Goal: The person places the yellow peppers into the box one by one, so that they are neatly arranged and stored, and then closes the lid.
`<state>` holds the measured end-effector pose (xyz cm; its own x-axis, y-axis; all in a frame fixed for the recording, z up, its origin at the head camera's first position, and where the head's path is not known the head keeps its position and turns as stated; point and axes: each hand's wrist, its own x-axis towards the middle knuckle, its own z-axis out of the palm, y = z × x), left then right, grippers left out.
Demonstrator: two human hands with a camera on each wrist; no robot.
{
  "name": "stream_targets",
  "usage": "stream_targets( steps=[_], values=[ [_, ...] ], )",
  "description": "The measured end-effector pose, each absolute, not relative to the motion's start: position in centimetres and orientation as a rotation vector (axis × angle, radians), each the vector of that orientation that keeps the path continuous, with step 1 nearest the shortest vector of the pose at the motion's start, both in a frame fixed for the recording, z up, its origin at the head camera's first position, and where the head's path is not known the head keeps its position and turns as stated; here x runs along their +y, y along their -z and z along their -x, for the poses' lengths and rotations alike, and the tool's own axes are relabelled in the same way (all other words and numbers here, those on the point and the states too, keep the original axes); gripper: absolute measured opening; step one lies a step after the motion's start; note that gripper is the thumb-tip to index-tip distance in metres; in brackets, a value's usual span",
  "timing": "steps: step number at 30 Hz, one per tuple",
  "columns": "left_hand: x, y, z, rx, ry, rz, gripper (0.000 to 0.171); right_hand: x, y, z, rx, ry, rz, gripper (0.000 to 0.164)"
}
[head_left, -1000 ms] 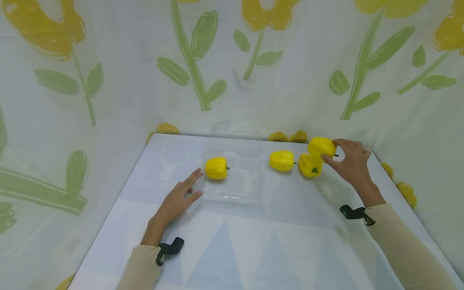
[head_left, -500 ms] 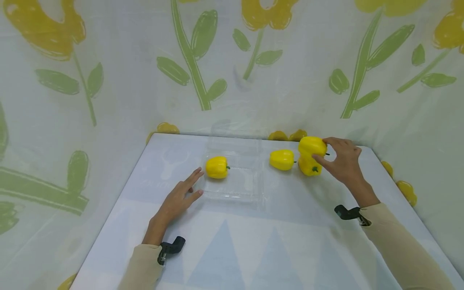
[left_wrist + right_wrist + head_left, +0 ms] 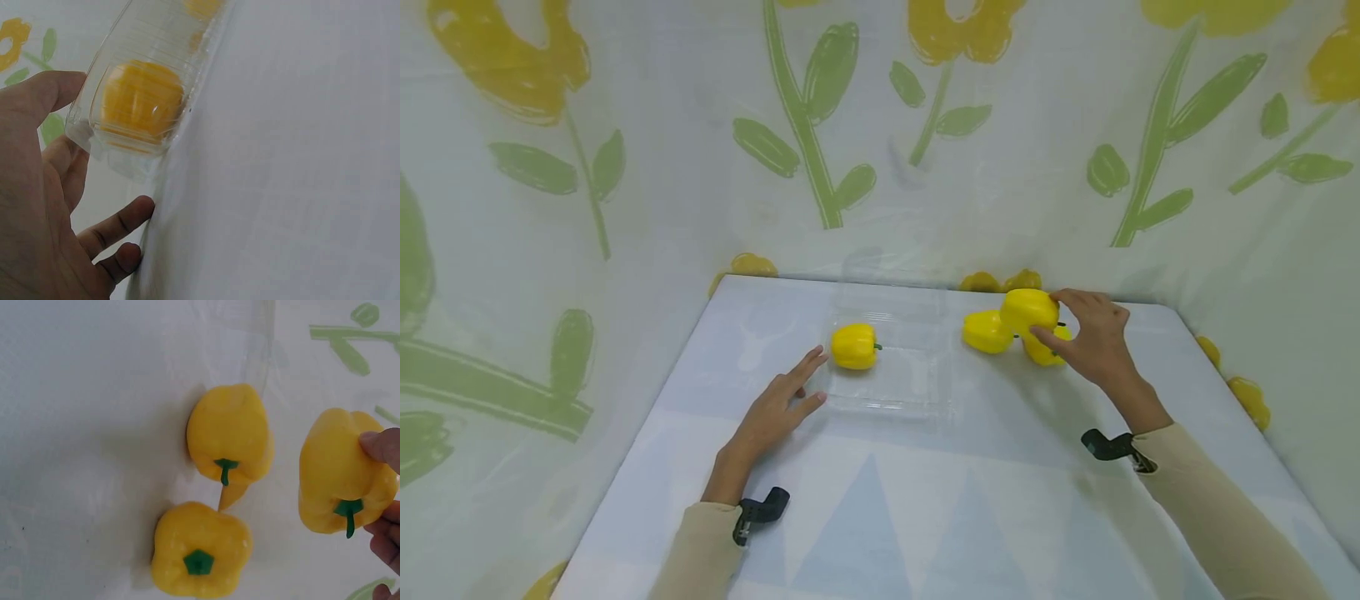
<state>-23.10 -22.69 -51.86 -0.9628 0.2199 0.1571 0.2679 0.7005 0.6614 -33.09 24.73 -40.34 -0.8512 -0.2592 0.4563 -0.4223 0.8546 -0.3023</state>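
Observation:
My right hand [image 3: 1093, 333] pinches a yellow bell pepper [image 3: 1028, 312] between thumb and fingers, off the table; its green stem shows in the right wrist view. Below it in that view, two more yellow bell peppers lie on the table, one with its stem sideways [image 3: 228, 431] and one with its stem end facing the camera [image 3: 200, 550]. A clear plastic box [image 3: 917, 375] holds another yellow bell pepper [image 3: 853, 347] at its left side. My left hand [image 3: 775, 408] rests at the box's left edge with fingers spread, fingertips right at its wall in the left wrist view.
The white table [image 3: 715, 442] has pale blue triangles printed on its near part. Behind it hangs a flower-patterned cloth [image 3: 685, 167], close to the back edge. The box's raised clear lid [image 3: 887, 298] stands along its far side.
My right hand has moved left with the yellow bell pepper, from over the rightmost pepper to partly over both loose ones. My left hand has stayed at the box.

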Motion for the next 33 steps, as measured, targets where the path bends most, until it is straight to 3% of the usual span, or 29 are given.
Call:
stream_targets(
  steps=[33],
  values=[
    [-22.6,51.9,23.0,-2.832,1.106,0.406,0.064,20.5,41.4,32.9,-2.545,-0.614,-0.717,0.059]
  ],
)
